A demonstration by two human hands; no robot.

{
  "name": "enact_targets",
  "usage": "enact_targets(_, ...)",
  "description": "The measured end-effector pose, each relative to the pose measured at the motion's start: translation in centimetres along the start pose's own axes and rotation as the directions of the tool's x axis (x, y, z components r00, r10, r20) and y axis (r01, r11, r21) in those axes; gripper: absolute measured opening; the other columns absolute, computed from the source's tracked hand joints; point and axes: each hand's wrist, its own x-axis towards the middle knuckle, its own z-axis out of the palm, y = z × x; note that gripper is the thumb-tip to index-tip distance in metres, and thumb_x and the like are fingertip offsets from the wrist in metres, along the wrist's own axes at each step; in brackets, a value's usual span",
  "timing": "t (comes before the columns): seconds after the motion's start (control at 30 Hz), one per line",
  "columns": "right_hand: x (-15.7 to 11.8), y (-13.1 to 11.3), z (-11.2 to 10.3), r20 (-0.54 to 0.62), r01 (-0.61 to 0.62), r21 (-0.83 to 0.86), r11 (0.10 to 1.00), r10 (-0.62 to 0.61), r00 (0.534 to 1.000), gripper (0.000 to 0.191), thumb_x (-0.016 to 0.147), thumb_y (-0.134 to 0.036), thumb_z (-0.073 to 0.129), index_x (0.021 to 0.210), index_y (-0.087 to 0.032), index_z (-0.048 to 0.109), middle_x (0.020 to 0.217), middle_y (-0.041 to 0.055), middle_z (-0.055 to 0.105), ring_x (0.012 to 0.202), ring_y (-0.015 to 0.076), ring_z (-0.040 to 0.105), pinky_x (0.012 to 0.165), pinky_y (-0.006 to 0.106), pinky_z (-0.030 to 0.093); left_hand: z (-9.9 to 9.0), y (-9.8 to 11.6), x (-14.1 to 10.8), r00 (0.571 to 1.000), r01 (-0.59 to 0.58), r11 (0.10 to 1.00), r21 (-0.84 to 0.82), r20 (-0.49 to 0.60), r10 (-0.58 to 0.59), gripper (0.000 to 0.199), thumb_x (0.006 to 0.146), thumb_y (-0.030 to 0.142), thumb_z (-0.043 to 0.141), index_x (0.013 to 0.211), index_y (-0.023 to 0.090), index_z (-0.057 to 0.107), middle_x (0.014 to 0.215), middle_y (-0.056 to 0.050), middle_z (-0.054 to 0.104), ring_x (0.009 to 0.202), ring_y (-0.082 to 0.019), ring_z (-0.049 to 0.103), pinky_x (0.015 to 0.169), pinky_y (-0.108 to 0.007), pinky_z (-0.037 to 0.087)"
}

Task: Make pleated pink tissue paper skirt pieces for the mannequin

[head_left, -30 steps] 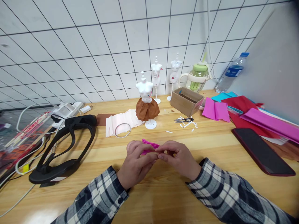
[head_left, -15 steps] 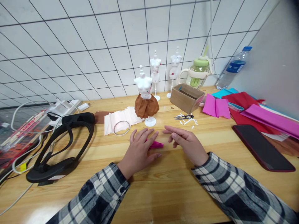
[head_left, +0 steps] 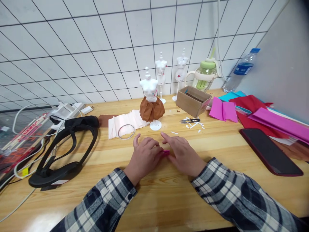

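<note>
Between my hands, low over the table, is a small strip of pleated magenta crepe paper [head_left: 166, 153], mostly covered by fingers. My left hand [head_left: 146, 156] is closed on its left part, fingers bent over the paper and the little finger sticking out. My right hand [head_left: 183, 153] meets the other end, thumb and fingers around it, with one finger raised; its remaining fingertips are hidden. Just beyond stands a white mini dress form [head_left: 149, 87] wearing a puffy brown paper skirt [head_left: 152, 109].
Behind are two more dress forms [head_left: 161, 72], a cardboard box [head_left: 193, 101] and a jug [head_left: 205, 74]. Thread snips [head_left: 190, 121] lie among white scraps. Pale crepe paper [head_left: 130, 120] under a metal ring [head_left: 126, 131] and a black headset [head_left: 70, 154] are left; a phone [head_left: 270, 151] lies right.
My right hand has moved left to the magenta paper. My left fingers have curled in over it. A white scrap formerly behind my right hand now shows.
</note>
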Motion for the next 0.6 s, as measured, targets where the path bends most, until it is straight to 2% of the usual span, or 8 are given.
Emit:
enact_targets(0.1,0.0,0.4,-0.2,0.058,-0.046,-0.037,0.998,0.048,0.997,0.083,0.083,-0.009,0.055,0.152,-0.028,0.013,0.112,0.0049,0.064,0.105,0.0241,0.056,0.096,0.047,0.042,-0.1,0.3,0.0,0.998,0.002,1.000,-0.012,0.055,-0.001,0.016,0.087,0.040,0.062,0.096,0.030,0.071,0.096,-0.001,0.069,0.097,-0.022,0.058,0.109,-0.061,0.011)
enact_targets(0.2,0.1,0.8,-0.3,0.084,-0.090,-0.042,0.995,0.093,0.992,0.081,0.084,-0.010,0.055,0.153,-0.026,0.014,0.101,0.0026,0.066,0.096,0.0216,0.058,0.092,0.044,0.044,-0.1,0.7,-0.1,0.997,0.002,1.000,0.004,0.080,-0.002,0.037,0.076,0.046,0.072,0.108,0.029,0.067,0.102,-0.003,0.068,0.101,-0.026,0.056,0.109,-0.063,0.012)
enact_targets(0.23,0.2,0.8,-0.3,0.087,-0.096,-0.039,0.995,0.099,0.991,0.081,0.084,-0.010,0.055,0.153,-0.026,0.014,0.099,0.0021,0.067,0.095,0.0212,0.059,0.092,0.044,0.043,-0.1,0.9,0.0,0.997,0.005,1.000,0.015,0.081,-0.006,0.036,0.077,0.045,0.071,0.109,0.028,0.066,0.102,-0.004,0.068,0.101,-0.026,0.056,0.109,-0.063,0.013)
enact_targets(0.3,0.2,0.9,-0.4,0.083,-0.107,-0.015,0.994,0.108,0.991,0.081,0.083,-0.009,0.055,0.153,-0.025,0.016,0.097,0.0018,0.067,0.094,0.0210,0.059,0.092,0.044,0.044,0.1,1.0,0.0,0.996,0.017,0.999,0.040,0.082,-0.021,0.022,0.085,0.036,0.064,0.104,0.027,0.067,0.097,-0.004,0.068,0.098,-0.024,0.057,0.107,-0.062,0.016)
enact_targets(0.33,0.2,0.9,-0.4,0.078,-0.117,0.016,0.993,0.115,0.990,0.082,0.082,-0.009,0.055,0.153,-0.025,0.016,0.097,0.0018,0.067,0.094,0.0209,0.059,0.092,0.043,0.044,0.2,1.1,0.1,0.996,0.023,0.998,0.050,0.083,-0.027,0.016,0.088,0.032,0.059,0.100,0.026,0.068,0.093,-0.003,0.069,0.096,-0.023,0.058,0.107,-0.062,0.017)
enact_targets(0.4,0.2,1.1,-0.4,0.058,-0.136,0.117,0.984,0.130,0.990,0.086,0.079,-0.007,0.057,0.153,-0.025,0.015,0.104,0.0027,0.067,0.096,0.0203,0.058,0.093,0.042,0.045,0.3,1.0,0.1,0.996,0.035,0.998,0.060,0.079,-0.040,0.017,0.091,0.025,0.052,0.090,0.026,0.069,0.086,-0.002,0.069,0.091,-0.022,0.058,0.106,-0.062,0.016)
enact_targets(0.5,0.1,1.3,-0.5,0.019,-0.135,0.265,0.955,0.134,0.991,0.092,0.075,-0.005,0.058,0.153,-0.025,0.013,0.116,0.0047,0.064,0.103,0.0194,0.057,0.096,0.040,0.045,0.4,0.7,0.1,0.996,0.065,0.997,0.032,0.059,-0.067,0.018,0.090,0.024,0.053,0.084,0.025,0.070,0.085,-0.002,0.069,0.091,-0.022,0.058,0.106,-0.062,0.015)
enact_targets(0.6,0.0,1.2,-0.5,-0.004,-0.098,0.304,0.948,0.104,0.995,0.094,0.073,-0.005,0.061,0.152,-0.024,0.015,0.119,0.0062,0.062,0.108,0.0202,0.055,0.101,0.041,0.042,0.3,0.5,0.0,0.989,0.137,0.990,-0.040,0.061,-0.135,0.015,0.088,0.025,0.056,0.085,0.026,0.071,0.088,-0.001,0.070,0.091,-0.022,0.058,0.104,-0.059,0.020)
